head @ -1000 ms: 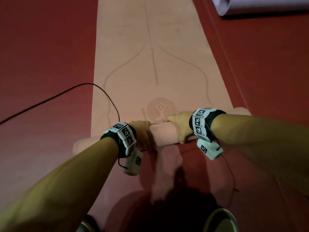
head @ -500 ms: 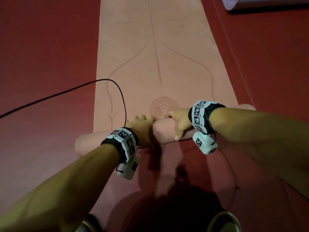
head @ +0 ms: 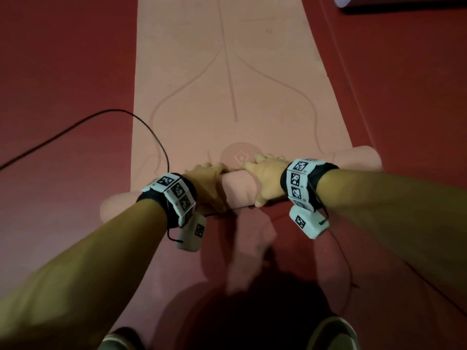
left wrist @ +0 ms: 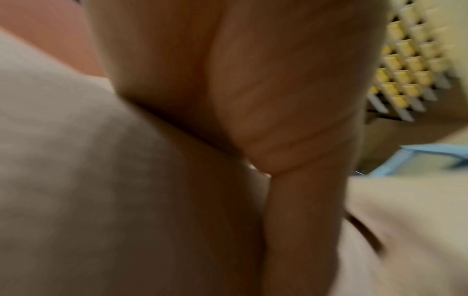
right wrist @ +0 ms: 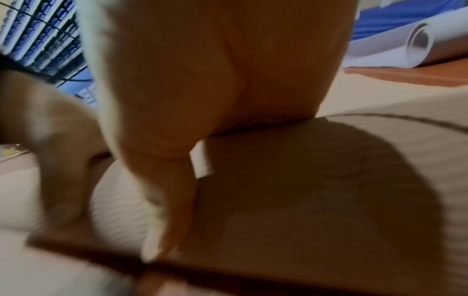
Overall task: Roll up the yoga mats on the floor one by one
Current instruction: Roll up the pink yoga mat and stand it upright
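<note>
A pink yoga mat (head: 227, 84) lies flat on the red floor and runs away from me. Its near end is wound into a roll (head: 237, 189) that lies across the mat. My left hand (head: 207, 184) and right hand (head: 265, 175) sit side by side on the middle of the roll, fingers draped over its top. The right thumb hooks down the near side. The roll's far edge reaches the round logo (head: 240, 154) printed on the mat. In the left wrist view the palm (left wrist: 253, 80) presses on the roll (left wrist: 76, 160). In the right wrist view the hand (right wrist: 215, 70) bears on the roll (right wrist: 303, 180).
A black cable (head: 75, 125) loops over the floor and the mat's left edge to my left wrist. A white rolled mat (head: 404, 2) lies at the far right, also seen as a white rolled mat (right wrist: 405, 50) in the right wrist view. My shoes (head: 331, 334) stand behind the roll.
The roll has turned forward along the mat up to the round logo. Both hands shifted over its top, fingers reaching farther forward.
</note>
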`<action>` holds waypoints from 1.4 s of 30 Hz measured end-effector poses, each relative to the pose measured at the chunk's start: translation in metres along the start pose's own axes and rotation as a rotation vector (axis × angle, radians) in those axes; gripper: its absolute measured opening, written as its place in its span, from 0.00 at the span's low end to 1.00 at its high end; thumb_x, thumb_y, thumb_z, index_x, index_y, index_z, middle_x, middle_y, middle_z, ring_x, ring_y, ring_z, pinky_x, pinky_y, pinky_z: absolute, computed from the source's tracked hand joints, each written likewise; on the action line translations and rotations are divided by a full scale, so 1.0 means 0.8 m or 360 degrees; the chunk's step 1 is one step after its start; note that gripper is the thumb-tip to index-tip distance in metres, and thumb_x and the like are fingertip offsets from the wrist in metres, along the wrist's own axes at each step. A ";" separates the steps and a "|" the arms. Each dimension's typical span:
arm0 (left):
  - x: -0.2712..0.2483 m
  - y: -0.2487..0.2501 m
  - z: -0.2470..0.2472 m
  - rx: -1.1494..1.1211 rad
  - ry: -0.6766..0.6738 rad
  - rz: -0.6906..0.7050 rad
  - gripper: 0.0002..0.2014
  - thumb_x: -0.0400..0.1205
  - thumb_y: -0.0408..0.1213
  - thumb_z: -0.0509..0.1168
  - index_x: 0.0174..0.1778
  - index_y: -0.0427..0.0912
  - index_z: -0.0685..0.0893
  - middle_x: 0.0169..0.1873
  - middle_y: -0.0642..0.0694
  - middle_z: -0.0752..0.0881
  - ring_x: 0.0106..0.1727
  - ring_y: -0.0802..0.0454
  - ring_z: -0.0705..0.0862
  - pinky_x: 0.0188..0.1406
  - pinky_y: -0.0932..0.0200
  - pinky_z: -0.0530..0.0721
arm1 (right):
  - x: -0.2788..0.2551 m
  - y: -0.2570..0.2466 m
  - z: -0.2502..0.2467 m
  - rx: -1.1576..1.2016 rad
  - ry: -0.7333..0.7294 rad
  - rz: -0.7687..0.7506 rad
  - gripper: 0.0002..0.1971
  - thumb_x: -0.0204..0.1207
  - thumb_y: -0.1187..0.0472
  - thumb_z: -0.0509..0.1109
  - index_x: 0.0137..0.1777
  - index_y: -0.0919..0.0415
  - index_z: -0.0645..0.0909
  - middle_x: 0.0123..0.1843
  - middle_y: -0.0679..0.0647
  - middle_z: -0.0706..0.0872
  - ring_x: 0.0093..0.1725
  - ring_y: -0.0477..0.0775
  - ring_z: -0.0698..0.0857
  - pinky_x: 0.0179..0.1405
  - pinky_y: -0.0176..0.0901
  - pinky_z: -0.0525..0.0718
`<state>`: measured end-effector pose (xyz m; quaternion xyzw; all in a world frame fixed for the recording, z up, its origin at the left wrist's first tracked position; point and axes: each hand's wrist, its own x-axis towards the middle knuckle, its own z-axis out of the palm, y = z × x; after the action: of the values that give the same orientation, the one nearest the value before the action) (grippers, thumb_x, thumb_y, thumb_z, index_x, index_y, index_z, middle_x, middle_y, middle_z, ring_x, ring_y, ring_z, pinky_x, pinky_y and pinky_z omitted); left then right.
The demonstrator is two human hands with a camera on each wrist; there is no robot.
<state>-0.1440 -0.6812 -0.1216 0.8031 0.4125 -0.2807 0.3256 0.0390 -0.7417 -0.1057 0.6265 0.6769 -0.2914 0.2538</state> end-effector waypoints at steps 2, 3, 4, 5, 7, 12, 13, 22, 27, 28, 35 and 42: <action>-0.004 0.006 0.005 0.0187 0.0169 -0.0032 0.53 0.56 0.63 0.84 0.76 0.59 0.66 0.64 0.48 0.75 0.66 0.42 0.75 0.65 0.37 0.77 | 0.009 0.007 -0.016 0.0121 -0.0106 -0.0018 0.57 0.61 0.44 0.86 0.86 0.50 0.55 0.74 0.60 0.70 0.71 0.66 0.75 0.69 0.60 0.78; -0.006 0.009 0.008 0.0244 0.0210 -0.0050 0.53 0.55 0.64 0.83 0.76 0.58 0.66 0.64 0.48 0.75 0.66 0.42 0.75 0.63 0.38 0.76 | 0.012 0.009 -0.023 0.0214 -0.0161 -0.0025 0.57 0.61 0.46 0.87 0.86 0.50 0.56 0.76 0.60 0.71 0.72 0.66 0.76 0.70 0.60 0.78; -0.007 0.010 0.011 0.0245 0.0237 -0.0070 0.53 0.55 0.65 0.83 0.75 0.58 0.67 0.63 0.48 0.76 0.65 0.41 0.76 0.61 0.38 0.76 | 0.015 0.010 -0.028 0.0303 -0.0195 -0.0029 0.56 0.60 0.48 0.88 0.85 0.50 0.58 0.77 0.59 0.72 0.71 0.64 0.77 0.70 0.61 0.78; -0.007 0.011 0.012 0.0218 0.0246 -0.0088 0.53 0.54 0.66 0.83 0.74 0.58 0.67 0.63 0.48 0.76 0.65 0.41 0.76 0.61 0.37 0.76 | 0.016 0.011 -0.030 0.0362 -0.0202 -0.0033 0.54 0.59 0.51 0.88 0.83 0.50 0.61 0.75 0.58 0.74 0.69 0.63 0.78 0.70 0.61 0.79; -0.003 0.009 0.010 0.0193 0.0237 -0.0090 0.52 0.54 0.66 0.83 0.73 0.60 0.68 0.61 0.49 0.77 0.64 0.42 0.76 0.64 0.36 0.78 | 0.015 0.012 -0.029 0.0370 -0.0155 -0.0046 0.50 0.59 0.52 0.88 0.78 0.50 0.64 0.71 0.56 0.78 0.64 0.61 0.81 0.66 0.59 0.81; 0.008 0.003 -0.015 0.0033 0.0013 -0.0085 0.49 0.53 0.59 0.85 0.71 0.60 0.72 0.60 0.51 0.81 0.61 0.44 0.81 0.63 0.41 0.83 | 0.006 0.022 -0.009 0.0044 0.0127 -0.0066 0.53 0.61 0.38 0.83 0.82 0.45 0.56 0.72 0.56 0.74 0.69 0.62 0.76 0.68 0.59 0.76; 0.011 0.001 -0.019 -0.0040 -0.0041 -0.0083 0.50 0.49 0.58 0.85 0.69 0.60 0.73 0.61 0.52 0.83 0.60 0.46 0.83 0.62 0.43 0.85 | 0.005 0.023 -0.005 -0.0057 0.0163 -0.0050 0.57 0.59 0.36 0.83 0.84 0.43 0.53 0.73 0.56 0.70 0.72 0.61 0.73 0.69 0.61 0.73; 0.016 -0.001 -0.013 0.0212 0.0211 -0.0117 0.52 0.58 0.64 0.82 0.77 0.60 0.67 0.65 0.47 0.75 0.68 0.41 0.73 0.67 0.32 0.75 | 0.026 0.028 -0.022 0.0109 0.0033 0.0044 0.56 0.55 0.40 0.87 0.82 0.36 0.59 0.65 0.54 0.71 0.69 0.62 0.74 0.66 0.64 0.76; 0.017 0.004 -0.004 0.0326 0.0370 -0.0134 0.51 0.56 0.64 0.83 0.74 0.56 0.70 0.64 0.47 0.76 0.67 0.41 0.74 0.63 0.33 0.78 | 0.035 0.036 -0.042 0.0321 -0.0069 -0.0036 0.53 0.55 0.49 0.89 0.81 0.42 0.65 0.62 0.50 0.73 0.62 0.58 0.80 0.55 0.52 0.81; 0.020 0.004 -0.008 0.0311 0.0339 -0.0137 0.51 0.56 0.64 0.83 0.74 0.57 0.70 0.64 0.48 0.76 0.67 0.41 0.75 0.64 0.33 0.78 | 0.034 0.038 -0.041 0.0335 -0.0034 -0.0050 0.53 0.55 0.49 0.90 0.80 0.44 0.66 0.63 0.49 0.76 0.61 0.57 0.80 0.55 0.50 0.81; 0.038 -0.002 -0.042 0.0258 0.0082 -0.0085 0.42 0.58 0.56 0.86 0.68 0.56 0.78 0.61 0.50 0.83 0.54 0.47 0.82 0.49 0.56 0.82 | 0.024 0.052 -0.017 -0.0091 0.0244 0.0050 0.58 0.54 0.34 0.84 0.83 0.41 0.58 0.69 0.54 0.73 0.69 0.61 0.75 0.68 0.62 0.74; 0.034 -0.005 -0.040 0.0191 0.0304 -0.0108 0.55 0.59 0.60 0.84 0.80 0.58 0.64 0.69 0.47 0.75 0.70 0.40 0.74 0.67 0.31 0.75 | 0.043 0.056 -0.046 0.0192 0.0032 0.0061 0.54 0.55 0.44 0.88 0.80 0.45 0.65 0.62 0.52 0.76 0.58 0.60 0.81 0.55 0.54 0.81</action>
<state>-0.1280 -0.6423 -0.1222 0.8298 0.4512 -0.2379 0.2264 0.0815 -0.6891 -0.1074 0.6563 0.6486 -0.3205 0.2142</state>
